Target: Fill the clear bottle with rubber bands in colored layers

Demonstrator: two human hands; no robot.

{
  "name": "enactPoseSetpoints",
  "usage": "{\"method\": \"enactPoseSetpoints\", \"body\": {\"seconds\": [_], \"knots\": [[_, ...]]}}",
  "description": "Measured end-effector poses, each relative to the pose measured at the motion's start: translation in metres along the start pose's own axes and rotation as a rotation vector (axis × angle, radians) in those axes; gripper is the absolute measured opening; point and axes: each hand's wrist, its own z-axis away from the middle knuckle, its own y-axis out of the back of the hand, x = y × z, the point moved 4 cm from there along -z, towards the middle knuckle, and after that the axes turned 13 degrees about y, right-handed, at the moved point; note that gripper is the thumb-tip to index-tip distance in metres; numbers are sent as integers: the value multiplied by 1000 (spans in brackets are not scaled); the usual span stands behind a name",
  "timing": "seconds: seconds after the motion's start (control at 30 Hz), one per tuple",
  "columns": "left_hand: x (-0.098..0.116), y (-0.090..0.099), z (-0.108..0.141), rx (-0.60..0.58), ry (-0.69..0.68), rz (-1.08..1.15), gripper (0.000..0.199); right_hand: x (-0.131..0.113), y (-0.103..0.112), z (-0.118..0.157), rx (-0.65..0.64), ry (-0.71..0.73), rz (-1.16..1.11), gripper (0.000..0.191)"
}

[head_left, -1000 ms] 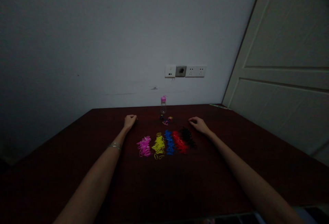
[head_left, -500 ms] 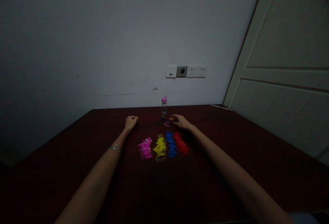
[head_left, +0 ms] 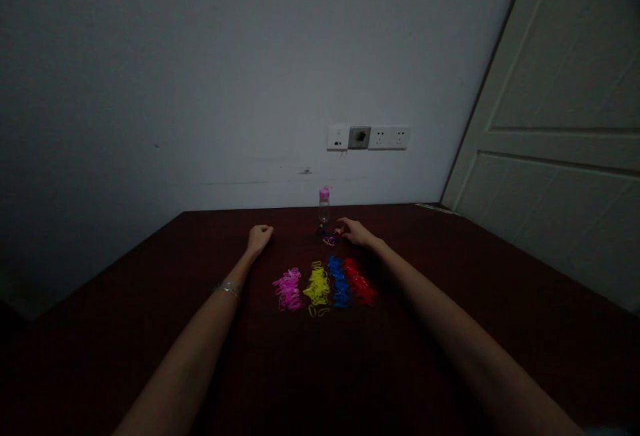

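Observation:
On the dark red table lie four piles of small bands: pink (head_left: pixel 289 289), yellow (head_left: pixel 317 286), blue (head_left: pixel 339 283) and red (head_left: pixel 359 282). Behind them is a little group of mixed-colour bands (head_left: pixel 329 241), in front of a clear bottle with a pink cap (head_left: pixel 325 205). My right hand (head_left: pixel 353 231) is at the right side of this group, its fingertips at a small pinkish bundle; whether it grips the bundle is too small to tell. My left hand (head_left: pixel 259 237) rests closed on the table, left of the bottle, with nothing visible in it.
The table (head_left: pixel 125 289) meets a pale wall, where a row of sockets (head_left: pixel 369 138) sits above and right of the bottle. A white panelled door (head_left: pixel 560 136) stands on the right. My left wrist wears a bracelet (head_left: pixel 229 288).
The whole view has shifted slightly, so things appear a little further right. My right hand's fingers have moved slightly at the small bundle; my left hand stays in place.

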Motion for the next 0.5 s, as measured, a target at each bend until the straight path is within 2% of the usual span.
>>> {"method": "enactPoseSetpoints", "body": {"seconds": [0.17, 0.37, 0.5], "knots": [[-1, -1, -1, -8, 10, 6, 28, 5, -2, -3, 7, 29, 2, 46], [0, -1, 0, 0, -6, -30, 28, 4, -3, -4, 3, 22, -94, 55], [0, -1, 0, 3, -5, -43, 29, 4, -2, -4, 10, 10, -85, 54]]}}
